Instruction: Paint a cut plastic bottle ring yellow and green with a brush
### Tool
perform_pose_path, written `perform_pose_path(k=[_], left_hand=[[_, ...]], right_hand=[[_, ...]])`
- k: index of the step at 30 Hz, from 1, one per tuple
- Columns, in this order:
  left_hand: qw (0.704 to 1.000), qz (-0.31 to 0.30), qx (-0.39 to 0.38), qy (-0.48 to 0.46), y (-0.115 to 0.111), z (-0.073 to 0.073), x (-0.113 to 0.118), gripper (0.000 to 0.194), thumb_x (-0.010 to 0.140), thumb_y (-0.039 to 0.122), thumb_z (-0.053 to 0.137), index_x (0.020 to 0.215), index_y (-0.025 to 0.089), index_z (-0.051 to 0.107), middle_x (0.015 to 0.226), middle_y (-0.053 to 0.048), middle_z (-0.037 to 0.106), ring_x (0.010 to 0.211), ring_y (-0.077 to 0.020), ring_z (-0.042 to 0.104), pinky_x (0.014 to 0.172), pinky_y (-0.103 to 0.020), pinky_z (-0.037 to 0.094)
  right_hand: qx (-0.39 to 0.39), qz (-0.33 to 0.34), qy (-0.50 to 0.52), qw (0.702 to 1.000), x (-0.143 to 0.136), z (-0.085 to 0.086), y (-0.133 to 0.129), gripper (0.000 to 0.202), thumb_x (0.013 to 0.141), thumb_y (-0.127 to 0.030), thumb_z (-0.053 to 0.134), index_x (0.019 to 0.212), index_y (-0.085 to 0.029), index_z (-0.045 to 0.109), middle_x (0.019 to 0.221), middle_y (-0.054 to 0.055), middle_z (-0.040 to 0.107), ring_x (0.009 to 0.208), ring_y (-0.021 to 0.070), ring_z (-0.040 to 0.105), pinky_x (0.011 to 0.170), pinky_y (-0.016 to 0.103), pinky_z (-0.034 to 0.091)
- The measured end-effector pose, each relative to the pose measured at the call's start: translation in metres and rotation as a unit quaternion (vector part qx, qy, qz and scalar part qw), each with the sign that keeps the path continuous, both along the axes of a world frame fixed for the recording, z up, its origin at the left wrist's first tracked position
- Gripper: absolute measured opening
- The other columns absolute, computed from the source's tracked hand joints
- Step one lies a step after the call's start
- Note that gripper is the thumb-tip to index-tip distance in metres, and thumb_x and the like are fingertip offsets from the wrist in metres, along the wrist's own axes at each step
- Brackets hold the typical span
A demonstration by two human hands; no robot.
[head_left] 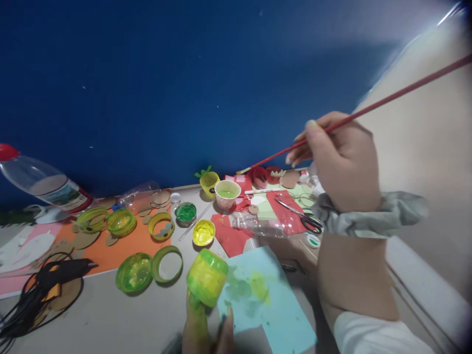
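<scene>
Right hand (342, 160) pinches a red paintbrush (383, 102), likely for fine control; near centre, the left hand (197, 327) grasps a yellow-green cup (207, 278) from below, beside stained blue paper (283, 307) probably catching drips.

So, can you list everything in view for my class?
Wall: one, blue, background
Table: one, grey, below
Capped bottle: one, clear and red, far left
Clear containers: at least two, colourless, left and right
Glue gun: one, black, front left
Orange paper: one, orange, left
Cardboard pieces: several, brown, both sides
Painted pieces: five, green and yellow, left
Paint dishes: two, green and yellow, centre
Upright cups: two, pale and yellow, back centre
Red paper: several, red, right
Scissors: one, black, right
Blotched paper: one, light blue, front
Smaller items: too cluttered to count
Painted cup: one, green and yellow, in left hand
Paintbrush: one, red, in right hand
Left hand: one, stained, front centre
Right hand: one, grey wristband, right
</scene>
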State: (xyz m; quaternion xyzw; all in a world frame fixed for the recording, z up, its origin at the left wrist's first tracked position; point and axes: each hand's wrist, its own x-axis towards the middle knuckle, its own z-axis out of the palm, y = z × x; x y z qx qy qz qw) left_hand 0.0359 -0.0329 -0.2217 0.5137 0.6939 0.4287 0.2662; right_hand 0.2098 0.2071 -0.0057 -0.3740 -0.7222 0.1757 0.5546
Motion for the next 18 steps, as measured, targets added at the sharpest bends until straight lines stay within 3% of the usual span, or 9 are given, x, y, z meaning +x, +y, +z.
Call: perform_pose_path(k=[3,6,9,14,18], left_hand=[[0.997,0.027,0.010,0.077,0.007,0.001,0.003,0.045,0.083,0.033,0.060,0.119,0.012,0.042,0.105,-0.021,0.059,0.091,-0.0336,0.067,0.072,-0.045,0.060],[0.991,-0.017,0.036,0.125,0.018,0.009,0.001,0.040,0.082,0.035,0.057,0.114,0.015,0.043,0.096,-0.016,0.061,0.080,-0.0290,0.067,0.065,-0.043,0.060],[0.983,-0.059,0.063,0.164,0.026,0.019,-0.001,0.035,0.082,0.040,0.055,0.105,0.015,0.047,0.097,-0.019,0.062,0.087,-0.0343,0.066,0.074,-0.053,0.058],[0.972,-0.094,0.068,0.202,0.030,0.027,0.001,0.038,0.085,0.035,0.054,0.114,0.012,0.047,0.105,-0.019,0.061,0.100,-0.0364,0.063,0.081,-0.056,0.055],[0.964,-0.101,0.070,0.237,0.030,0.026,0.003,0.040,0.086,0.033,0.053,0.119,0.010,0.046,0.106,-0.019,0.061,0.103,-0.0355,0.062,0.083,-0.053,0.055]], right_hand=[[-0.050,0.032,0.003,0.998,0.029,0.009,-0.014,0.016,0.096,-0.015,0.050,0.081,-0.016,0.051,0.067,0.002,0.058,0.057,0.0143,0.061,0.054,0.024,0.050],[-0.150,0.068,-0.044,0.985,0.050,-0.004,-0.039,0.019,0.099,-0.025,0.052,0.082,-0.016,0.053,0.069,0.003,0.059,0.059,0.0146,0.060,0.057,0.025,0.050],[-0.247,0.122,-0.050,0.960,0.062,-0.041,-0.064,0.031,0.100,-0.042,0.054,0.081,-0.017,0.052,0.066,0.001,0.058,0.059,0.0147,0.058,0.056,0.024,0.047],[-0.295,0.120,-0.025,0.948,0.069,-0.112,-0.084,0.038,0.101,-0.052,0.045,0.083,-0.019,0.044,0.067,0.001,0.056,0.060,0.0175,0.058,0.060,0.028,0.049],[-0.302,0.105,-0.039,0.947,0.071,-0.132,-0.084,0.035,0.103,-0.050,0.040,0.083,-0.021,0.041,0.069,0.000,0.058,0.063,0.0191,0.059,0.064,0.030,0.048]])
